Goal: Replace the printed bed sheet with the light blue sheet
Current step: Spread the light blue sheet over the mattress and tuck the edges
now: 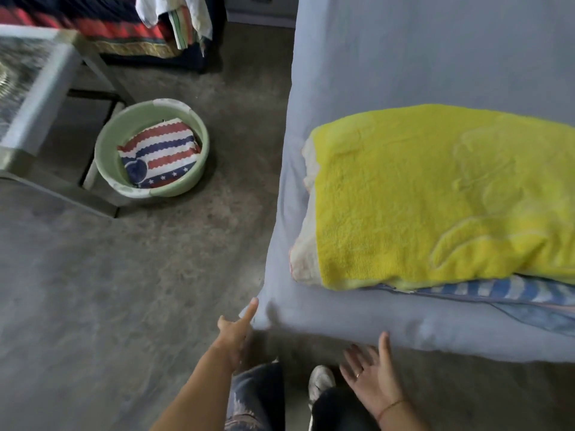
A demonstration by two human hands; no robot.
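Light blue is what covers the bed [281, 231] now: the light blue sheet [404, 57] lies spread over the mattress and hangs down its side and foot, fairly smooth with a few soft puckers near the corner. The printed bed sheet [158, 152], red, white and blue with stars, sits folded in a green basin [102, 157] on the floor [155, 275], well apart from the bed. A pillow under a yellow towel [435, 194] rests on the blue cloth, with a striped one [497, 293] beneath it. The left hand [235, 329] is at the near corner, its forefinger straight against the sheet's hanging fold; the other fingers are hidden, so I cannot tell whether that grip pinches the hem or only touches it. The right hand [370, 377] hovers just below the foot edge, grip spread wide and holding nothing, thumb up close to the cloth. To my eye the swap is nearly done and what is left is dressing this corner. The sheet looks thin, light and limp; it will slide on the mattress and bunch if tugged in the middle. I would take it by the hem on both sides of the corner and draw it down and under, gently, since a hard pull could drag the pillows askew.
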